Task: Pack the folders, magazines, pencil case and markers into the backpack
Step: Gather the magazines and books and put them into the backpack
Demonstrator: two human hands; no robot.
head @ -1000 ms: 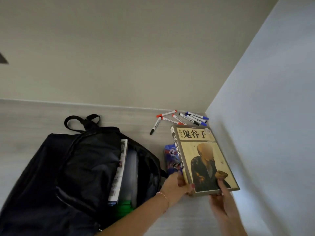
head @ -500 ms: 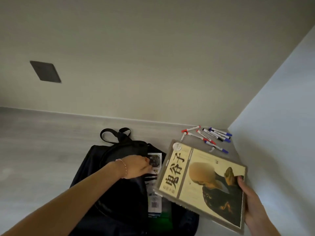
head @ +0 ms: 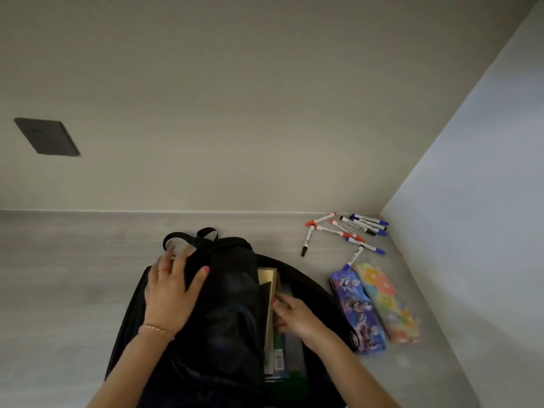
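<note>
Head view: left hand [head: 172, 293] spread flat on the black backpack [head: 226, 313], fingers straight. Right hand [head: 290, 315] inside the opening, fingers curled against the book [head: 269, 301] standing among the packed papers. 2 pencil cases [head: 374, 307] beside the backpack on the desk [head: 73, 275]; markers [head: 347, 231] scattered near the corner.

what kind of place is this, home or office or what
Hard to say; probably a plain indoor room corner. A pale wood-look surface meets bare walls, with only a dark wall plate.

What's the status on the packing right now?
Left hand holding backpack flap open; right hand seating book. Markers, two pencil cases unpacked.
</note>
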